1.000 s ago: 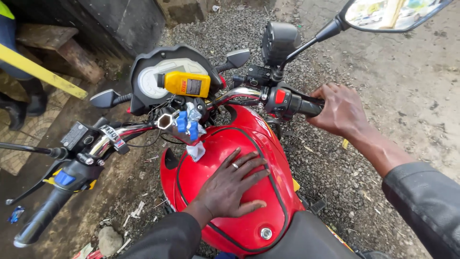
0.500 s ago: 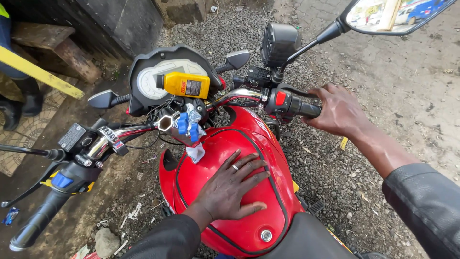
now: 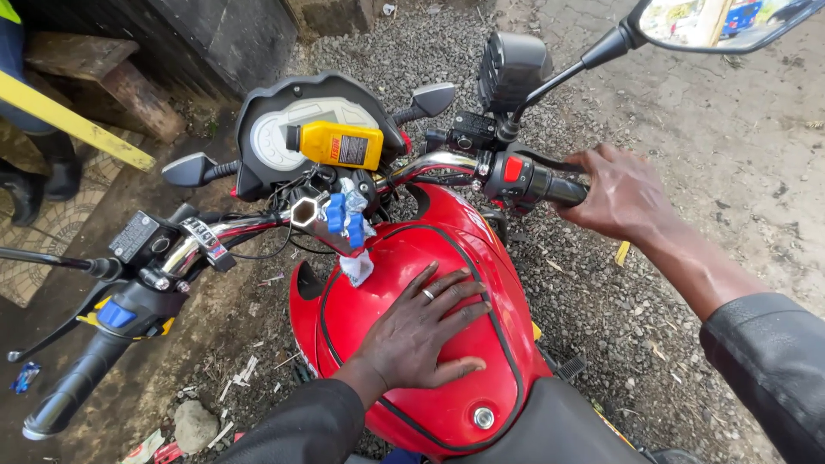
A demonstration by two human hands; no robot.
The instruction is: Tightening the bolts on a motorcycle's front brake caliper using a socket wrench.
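I look down on a red motorcycle. My left hand (image 3: 421, 331) lies flat on the red fuel tank (image 3: 391, 266), fingers spread, a ring on one finger. My right hand (image 3: 620, 193) is closed around the right handlebar grip (image 3: 563, 191), next to a red switch. A small yellow bottle (image 3: 338, 143) lies across the instrument cluster (image 3: 284, 120). Blue keys with a white tag (image 3: 348, 225) hang at the ignition. The left grip (image 3: 73, 391) is free.
Gravel (image 3: 601, 301) lies under the bike, with concrete to the right. A mirror (image 3: 722, 21) sticks up at top right. At left are a dark wall (image 3: 215, 34), a wooden bench (image 3: 103, 77), a yellow bar (image 3: 69, 120) and another person's dark boot (image 3: 26, 185).
Both hands stay where they were. The view has shifted only slightly.
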